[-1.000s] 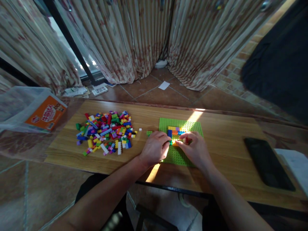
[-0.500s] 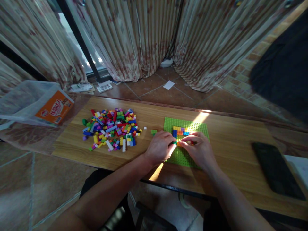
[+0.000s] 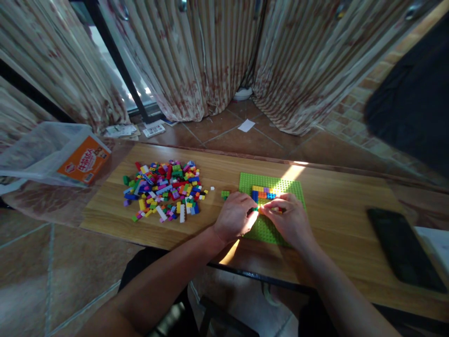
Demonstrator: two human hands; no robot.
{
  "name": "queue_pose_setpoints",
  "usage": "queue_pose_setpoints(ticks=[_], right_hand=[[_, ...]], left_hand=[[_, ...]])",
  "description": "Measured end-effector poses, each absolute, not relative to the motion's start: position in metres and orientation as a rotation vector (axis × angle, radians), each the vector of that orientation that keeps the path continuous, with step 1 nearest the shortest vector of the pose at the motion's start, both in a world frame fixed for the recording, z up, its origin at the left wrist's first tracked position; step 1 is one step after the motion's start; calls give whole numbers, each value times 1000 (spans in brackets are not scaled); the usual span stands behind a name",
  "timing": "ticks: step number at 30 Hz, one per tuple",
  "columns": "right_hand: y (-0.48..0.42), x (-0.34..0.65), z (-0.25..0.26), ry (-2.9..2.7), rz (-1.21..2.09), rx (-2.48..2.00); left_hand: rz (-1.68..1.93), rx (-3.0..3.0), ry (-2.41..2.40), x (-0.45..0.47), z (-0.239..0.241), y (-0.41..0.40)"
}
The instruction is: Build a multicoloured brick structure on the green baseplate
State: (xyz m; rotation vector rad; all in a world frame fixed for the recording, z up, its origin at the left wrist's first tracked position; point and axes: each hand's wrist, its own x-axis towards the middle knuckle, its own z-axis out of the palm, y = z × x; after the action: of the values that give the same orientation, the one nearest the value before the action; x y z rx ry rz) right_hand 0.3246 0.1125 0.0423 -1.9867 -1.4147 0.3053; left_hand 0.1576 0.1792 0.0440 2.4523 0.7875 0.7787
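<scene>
A green studded baseplate point(image 3: 286, 185) lies on the wooden table point(image 3: 333, 206). On it sits a small block of joined bricks point(image 3: 264, 191) in yellow, blue, orange and purple. My left hand point(image 3: 235, 216) rests on the plate's left edge, its fingers curled against the bricks. My right hand point(image 3: 287, 218) lies over the plate's middle, fingertips pinched on a small brick that I cannot name. The two hands' fingertips nearly meet. A pile of loose coloured bricks point(image 3: 163, 188) lies to the left.
A clear plastic box with an orange label point(image 3: 59, 154) stands at the table's left end. A black phone point(image 3: 401, 248) lies at the right, beside a white object point(image 3: 435, 241). One green brick point(image 3: 225, 193) sits by the plate. Curtains hang behind.
The view has shifted slightly, so the table sits further right in the picture. Both hands have stayed at the brick block, their fingertips closing in a little.
</scene>
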Motion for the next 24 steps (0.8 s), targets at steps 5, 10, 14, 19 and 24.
queue_pose_setpoints(ticks=[5,10,14,19,24], right_hand=[[110,328,46,-1319,400,-1855],[110,340,56,-780,564,-1749],[112,343,62,-644,577,-1696],[113,340,65,-658,619,-1663],[114,339,64,-671,607,-1680]], left_hand=[[778,2439,797,156,43,180],[748,2451,815,156,41,180],[788,2512,792,156,43,178],[748,2675,625,157,48,169],[683,2753,550,161,48,164]])
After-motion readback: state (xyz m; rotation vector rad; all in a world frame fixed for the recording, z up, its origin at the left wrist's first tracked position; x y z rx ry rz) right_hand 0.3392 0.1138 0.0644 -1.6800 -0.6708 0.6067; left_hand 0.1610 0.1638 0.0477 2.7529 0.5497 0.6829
